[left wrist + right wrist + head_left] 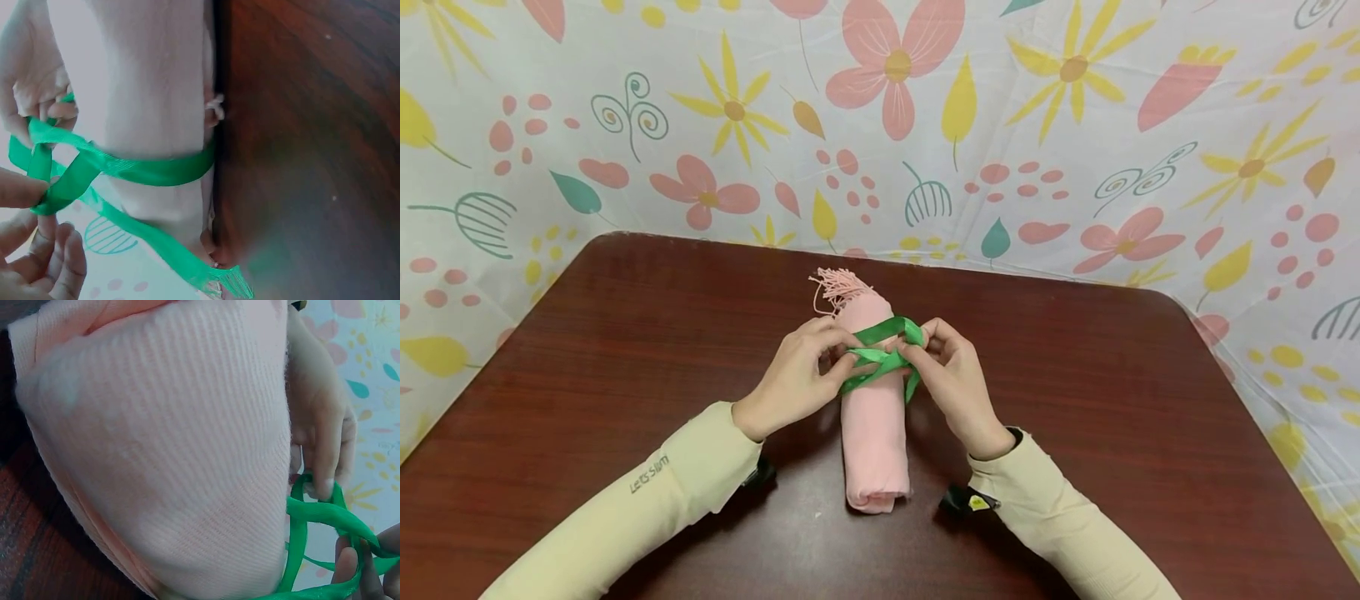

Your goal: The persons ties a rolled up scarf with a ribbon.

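Observation:
A rolled pink scarf (876, 433) lies lengthwise on the table, its fringe (842, 286) at the far end. Green ribbon (880, 332) goes around its upper part, with loops and a crossing on top. From the left side, my left hand (797, 375) pinches the ribbon between thumb and fingers. My right hand (957, 385) pinches another part of it on the right. In the left wrist view, one ribbon band (169, 172) runs across the scarf, and a loose tail (169, 247) hangs beside it. The right wrist view has the scarf (162, 444) large, both hands at the ribbon loops (325, 515).
The dark reddish-brown table (625, 350) has rounded far corners. Behind it hangs a white cloth (970, 208) printed with flowers and leaves. Dark wrist devices (957, 502) show under both cream sleeves (1052, 500).

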{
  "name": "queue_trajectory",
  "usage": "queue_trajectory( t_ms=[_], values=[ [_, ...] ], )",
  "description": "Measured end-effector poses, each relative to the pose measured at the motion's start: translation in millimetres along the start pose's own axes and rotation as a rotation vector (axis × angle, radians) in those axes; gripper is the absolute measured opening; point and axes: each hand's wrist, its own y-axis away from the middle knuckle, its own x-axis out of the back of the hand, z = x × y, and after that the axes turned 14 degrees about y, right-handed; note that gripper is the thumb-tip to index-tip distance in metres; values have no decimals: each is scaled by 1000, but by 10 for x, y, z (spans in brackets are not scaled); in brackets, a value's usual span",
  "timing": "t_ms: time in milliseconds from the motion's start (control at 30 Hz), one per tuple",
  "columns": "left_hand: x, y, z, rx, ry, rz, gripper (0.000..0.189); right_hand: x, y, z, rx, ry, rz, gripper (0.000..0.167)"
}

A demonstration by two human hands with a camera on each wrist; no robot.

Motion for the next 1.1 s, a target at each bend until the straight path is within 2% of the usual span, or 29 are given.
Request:
queue_trajectory(
  t_ms=[100, 200, 400, 467, 567, 767, 967, 1100],
  values=[
    [31, 5, 6, 20, 28, -7, 5, 13, 4, -4, -20, 12, 6, 9],
    [59, 6, 12, 65, 103, -25, 7, 19, 1, -11, -46, -3, 0, 10],
    [128, -6, 45, 225, 384, -101, 9, 27, -17, -19, -89, -57, -18, 12],
    [164, -13, 62, 278, 471, -98, 11, 36, -19, -23, -87, -93, -25, 11],
    [218, -23, 86, 309, 534, -83, 15, 60, -16, -39, -81, -153, -39, 7],
    [276, -30, 98, 286, 517, -34, 19, 126, -1, -67, -77, -217, -59, 6],
    [339, -6, 80, 239, 402, -33, 10, 203, 14, -50, -85, -212, -51, 7],
    [397, 9, 62, 230, 337, -34, 6, 267, 33, -28, -89, -205, -49, 6]
  ],
)
